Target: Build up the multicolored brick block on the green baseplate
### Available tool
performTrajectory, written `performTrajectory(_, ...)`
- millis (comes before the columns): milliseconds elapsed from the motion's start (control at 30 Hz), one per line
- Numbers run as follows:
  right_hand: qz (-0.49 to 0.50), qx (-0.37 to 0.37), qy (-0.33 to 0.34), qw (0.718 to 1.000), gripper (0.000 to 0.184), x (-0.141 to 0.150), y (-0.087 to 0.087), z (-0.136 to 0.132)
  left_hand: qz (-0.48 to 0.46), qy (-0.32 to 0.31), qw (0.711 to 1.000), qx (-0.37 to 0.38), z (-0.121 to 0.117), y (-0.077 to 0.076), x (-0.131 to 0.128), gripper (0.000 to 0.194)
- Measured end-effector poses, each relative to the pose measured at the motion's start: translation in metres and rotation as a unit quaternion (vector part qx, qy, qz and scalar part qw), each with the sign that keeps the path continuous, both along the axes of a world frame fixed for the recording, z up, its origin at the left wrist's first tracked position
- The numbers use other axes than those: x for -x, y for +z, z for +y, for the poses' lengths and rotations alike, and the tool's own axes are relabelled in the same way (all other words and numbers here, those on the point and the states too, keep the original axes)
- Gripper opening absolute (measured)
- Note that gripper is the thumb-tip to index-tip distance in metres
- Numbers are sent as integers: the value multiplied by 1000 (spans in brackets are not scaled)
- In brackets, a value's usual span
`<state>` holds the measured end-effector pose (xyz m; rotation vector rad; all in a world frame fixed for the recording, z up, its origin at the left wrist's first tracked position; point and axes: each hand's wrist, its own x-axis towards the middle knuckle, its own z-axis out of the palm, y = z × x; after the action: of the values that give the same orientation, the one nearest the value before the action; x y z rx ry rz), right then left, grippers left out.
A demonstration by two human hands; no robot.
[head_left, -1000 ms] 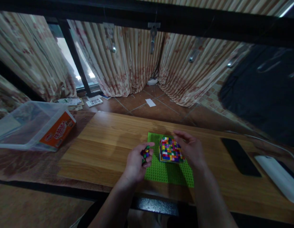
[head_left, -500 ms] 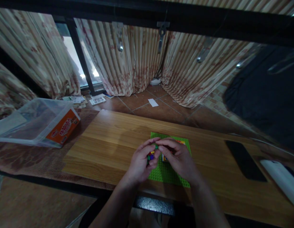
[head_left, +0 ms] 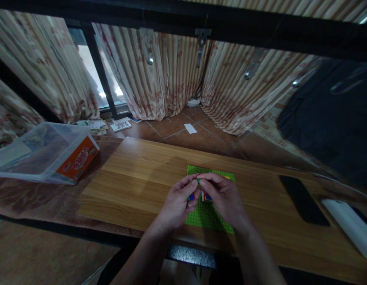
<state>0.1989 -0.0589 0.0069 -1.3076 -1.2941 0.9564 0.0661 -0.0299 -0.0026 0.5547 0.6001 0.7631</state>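
Above a green studded baseplate (head_left: 205,217), my two hands meet at the fingertips. A small green toy brick (head_left: 198,181) is pinched between them. My left hand (head_left: 181,198) is closed, and its curled fingers also hold a few small bricks (head_left: 190,197), blue-purple and green, mostly hidden by the palm. My right hand (head_left: 220,194) is closed in a pinch on the green brick's other side. Behind the right hand, a multicoloured brick build (head_left: 206,197) sits on the baseplate, partly covered by the fingers.
The baseplate lies on a wooden board (head_left: 127,178). At the right are a black phone-like slab (head_left: 303,200) and a white oblong object (head_left: 346,225). A clear plastic bin (head_left: 47,158) with an orange label stands on the left. Patterned curtains (head_left: 171,75) hang behind.
My fingertips have drawn closer together around the green brick. The left fingers have closed further, hiding the red and yellow pieces that showed before.
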Motion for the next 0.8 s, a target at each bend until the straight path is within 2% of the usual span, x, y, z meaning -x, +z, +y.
performTrajectory(100,-17,8,-29,999,21,-7,0,-1,11,3,1000,15,-1,-2,-1,37)
performTrajectory(200,-48,11,-118,992,26,-24,0,-1,29,21,998,49,1,-4,1,37)
performTrajectory(300,-115,-7,-222,968,28,-47,-4,-1,42,42,993,98,5,-3,4,23)
performTrajectory(367,-154,-1,-249,956,28,-61,-10,0,39,55,989,128,8,-2,6,16)
performTrajectory(567,-197,18,-219,955,27,-72,-25,4,31,77,986,146,8,1,4,16)
performTrajectory(800,-254,7,-201,946,25,-69,-28,10,36,77,986,142,8,-1,4,19)
